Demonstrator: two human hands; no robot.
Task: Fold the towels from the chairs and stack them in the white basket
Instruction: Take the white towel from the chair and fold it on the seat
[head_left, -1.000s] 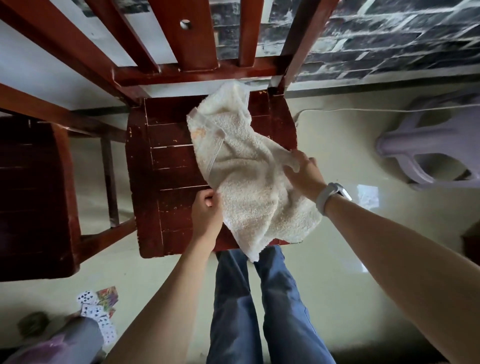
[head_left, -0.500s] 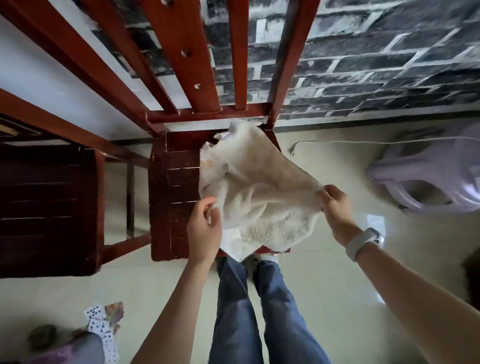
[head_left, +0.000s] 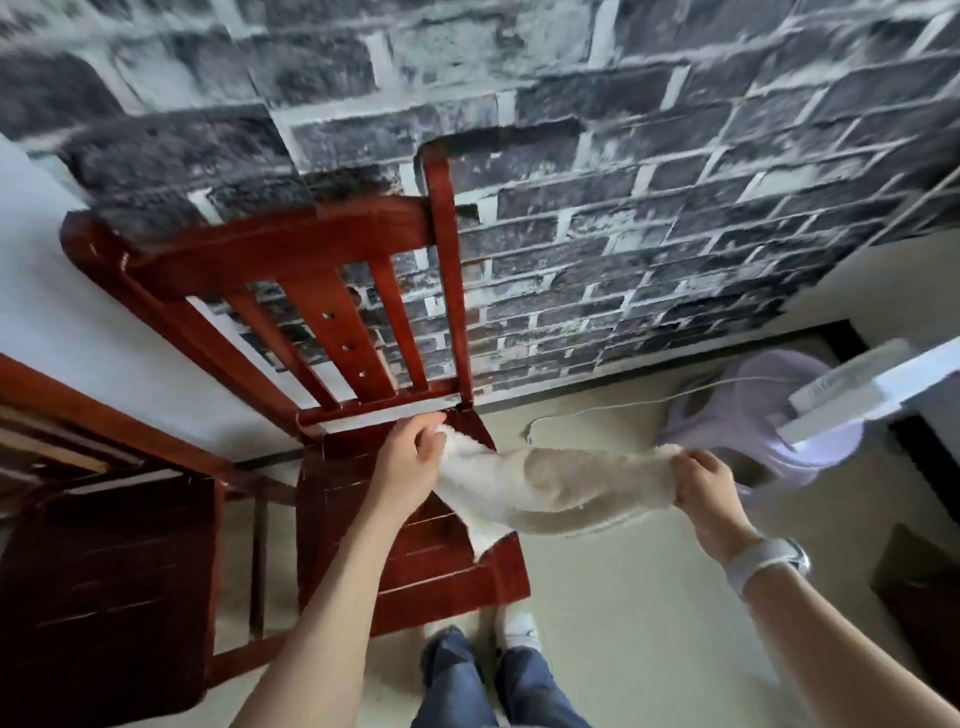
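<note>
I'm pinching the cream towel (head_left: 561, 488) at opposite corners — left hand (head_left: 408, 462) and right hand (head_left: 701, 491) — stretching it taut in the air above the red wooden chair's (head_left: 441, 566) seat edge. I'm judging it best to level both corners before folding — open floor (head_left: 623, 597) rightward, chair back crowding left.

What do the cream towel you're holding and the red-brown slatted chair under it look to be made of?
Cream towel: seemingly terry cloth, with a nubby looped pile, sagging limply between the left hand and right hand.
Red-brown slatted chair: looks like wood under glossy reddish varnish; the back rail catches highlights and the seat shows plank seams. Solid wood or veneer can't be told.
</note>
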